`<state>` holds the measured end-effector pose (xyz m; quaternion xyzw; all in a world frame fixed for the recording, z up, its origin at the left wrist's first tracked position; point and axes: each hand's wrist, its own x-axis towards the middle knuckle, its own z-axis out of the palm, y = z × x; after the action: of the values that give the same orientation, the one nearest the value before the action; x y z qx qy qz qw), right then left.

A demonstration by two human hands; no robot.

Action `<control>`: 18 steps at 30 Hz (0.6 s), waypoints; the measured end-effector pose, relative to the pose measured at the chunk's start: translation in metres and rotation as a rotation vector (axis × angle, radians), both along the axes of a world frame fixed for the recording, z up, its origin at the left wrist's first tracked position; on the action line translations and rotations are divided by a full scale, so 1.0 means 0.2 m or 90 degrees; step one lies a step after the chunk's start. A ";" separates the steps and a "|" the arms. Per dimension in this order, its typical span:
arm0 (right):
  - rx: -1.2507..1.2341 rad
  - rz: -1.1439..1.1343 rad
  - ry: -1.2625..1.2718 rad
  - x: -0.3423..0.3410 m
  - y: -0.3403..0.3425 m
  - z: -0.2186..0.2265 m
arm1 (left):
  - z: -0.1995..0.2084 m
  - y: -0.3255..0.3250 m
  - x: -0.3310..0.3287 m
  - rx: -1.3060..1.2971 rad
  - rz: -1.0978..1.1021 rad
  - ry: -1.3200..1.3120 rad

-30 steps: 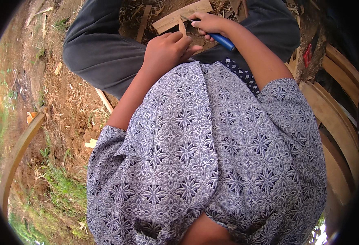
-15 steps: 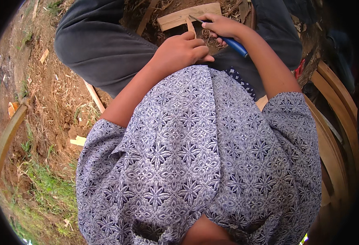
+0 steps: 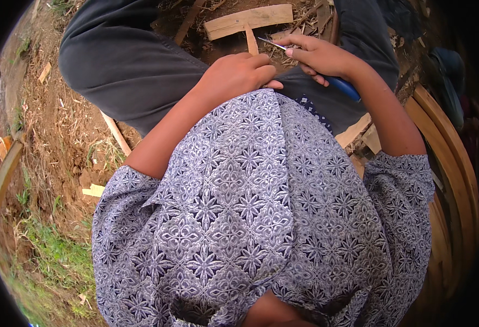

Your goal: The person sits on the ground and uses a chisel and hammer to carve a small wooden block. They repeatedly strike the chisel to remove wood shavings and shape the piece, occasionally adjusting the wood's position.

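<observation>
A narrow, pointed piece of wood (image 3: 251, 39) is held in the left hand (image 3: 238, 73), whose grip is closed around its lower end, with the fingers curled over it and the thumb extended toward the right. The free part of the piece is directed away from the body, and its tip is seen over the near edge of a wider, pale wooden board (image 3: 267, 17); whether the two are in contact cannot be told. A blue-handled knife (image 3: 344, 88) is held in the right hand (image 3: 327, 58). That grip is closed as well: the handle is wrapped by the fingers, and the index finger and thumb are set toward the blade. The slim metal blade is angled forward and to the left, with its tip just beside the narrow piece and a small gap seen between them.

Both hands are held between the bent legs, which are covered by dark trousers (image 3: 125, 71), and close to the front of a patterned shirt (image 3: 234, 212). Brown soil (image 3: 67, 147) is strewn with wood chips on the left, where a thin wooden strip (image 3: 115, 132) is seen near the left leg. Long curved timbers (image 3: 457, 147) are gathered at the right side.
</observation>
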<state>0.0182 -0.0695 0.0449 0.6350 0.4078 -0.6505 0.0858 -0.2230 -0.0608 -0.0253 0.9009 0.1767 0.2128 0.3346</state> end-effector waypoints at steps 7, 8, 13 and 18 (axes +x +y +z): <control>0.022 0.016 0.010 -0.04 0.02 -0.04 | 0.00 0.00 -0.02 -0.002 -0.006 0.005; 0.020 0.019 0.009 -0.04 0.03 -0.03 | 0.01 0.00 -0.01 -0.016 -0.009 0.004; 0.046 0.025 -0.009 -0.04 0.02 -0.07 | 0.01 0.00 0.00 -0.026 -0.007 -0.002; 0.052 0.005 -0.040 -0.08 0.00 -0.06 | 0.00 -0.02 0.01 -0.005 -0.002 0.003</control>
<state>0.0013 -0.0686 0.0335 0.6566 0.4335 -0.6127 0.0746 -0.2205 -0.0646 -0.0247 0.9003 0.1771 0.2097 0.3378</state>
